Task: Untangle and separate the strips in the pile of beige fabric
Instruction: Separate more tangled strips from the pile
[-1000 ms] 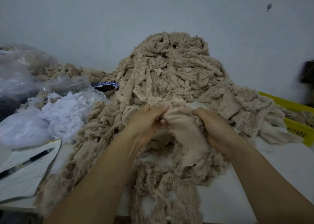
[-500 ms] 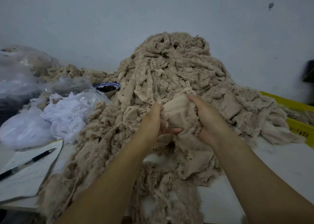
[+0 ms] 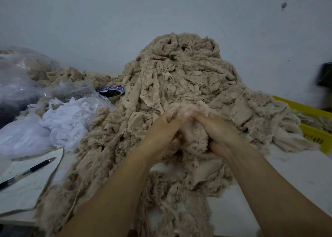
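A: Pile location?
B: Pile (image 3: 179, 74) is heaped against the wall at the desk's (image 3: 296, 173) back edge. It spills forward over the front edge. Both hands are on its near slope, mid-desk.

A: Hand state?
B: Left hand (image 3: 161, 130) has its fingers curled and grips a bunched strip (image 3: 194, 136). Right hand (image 3: 217, 130) is curled round the same bunch from the other side. The fingertips meet at the top and are blurred, so I cannot tell which strands each pinches.

A: Strip?
B: It is pressed between the two palms. Its loose end hangs toward the front edge, touching the pile.

A: Rest?
B: Crate (image 3: 312, 134) sits at the right edge, with fabric draped over it. White cloth (image 3: 68, 118) lies left of the pile. Paper (image 3: 27, 188) is at the front-left corner. Bowl (image 3: 111, 92) is behind the cloth, against the pile. Pen (image 3: 30, 170) lies on the paper.
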Motion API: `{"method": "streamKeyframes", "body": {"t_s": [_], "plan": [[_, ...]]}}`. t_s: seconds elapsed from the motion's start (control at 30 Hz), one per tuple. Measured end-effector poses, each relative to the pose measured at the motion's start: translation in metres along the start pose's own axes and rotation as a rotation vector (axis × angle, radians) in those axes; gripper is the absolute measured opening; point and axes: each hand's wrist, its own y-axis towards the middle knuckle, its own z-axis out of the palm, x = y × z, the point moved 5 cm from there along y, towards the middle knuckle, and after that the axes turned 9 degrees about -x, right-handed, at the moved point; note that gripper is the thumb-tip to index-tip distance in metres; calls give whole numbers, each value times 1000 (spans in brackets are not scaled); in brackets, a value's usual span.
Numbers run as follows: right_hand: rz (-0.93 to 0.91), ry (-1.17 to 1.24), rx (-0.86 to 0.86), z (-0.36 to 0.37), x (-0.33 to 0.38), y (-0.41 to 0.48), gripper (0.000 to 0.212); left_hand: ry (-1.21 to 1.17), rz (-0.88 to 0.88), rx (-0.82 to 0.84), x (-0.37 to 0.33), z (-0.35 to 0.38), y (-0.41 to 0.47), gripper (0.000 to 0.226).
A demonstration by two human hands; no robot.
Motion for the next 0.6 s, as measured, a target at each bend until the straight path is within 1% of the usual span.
{"method": "streamKeyframes", "body": {"t_s": [0.17,0.23,0.3,0.37,0.4,0.43,0.47,0.5,0.53,0.57,0.6], "plan": [[189,188,-98,8,-5,8,31,9,10,57,5,6,-1,29],[220,230,-139,11,-8,15,31,33,12,51,5,7,-2,19],[250,254,-212,3,-9,24,23,11,7,83,6,7,-6,25],[246,365,-373,-28,-1,35,14,26,63,155,7,4,-11,29],[229,435,-452,-45,5,41,16,37,94,154,4,0,-14,30],[187,465,-481,-57,10,45,18,28,133,103,2,-8,-15,34],[139,466,-463,-64,13,47,19,-13,159,13,-2,-19,-14,41],[105,449,-426,-66,15,48,20,-70,172,-97,-4,-29,-11,41],[86,437,-394,-67,14,48,22,-117,134,-207,-5,-37,-7,33],[78,443,-363,-66,13,48,22,-136,39,-306,-2,-42,-3,27],[68,459,-331,-63,12,46,20,-130,-101,-404,4,-46,-2,29]]}}
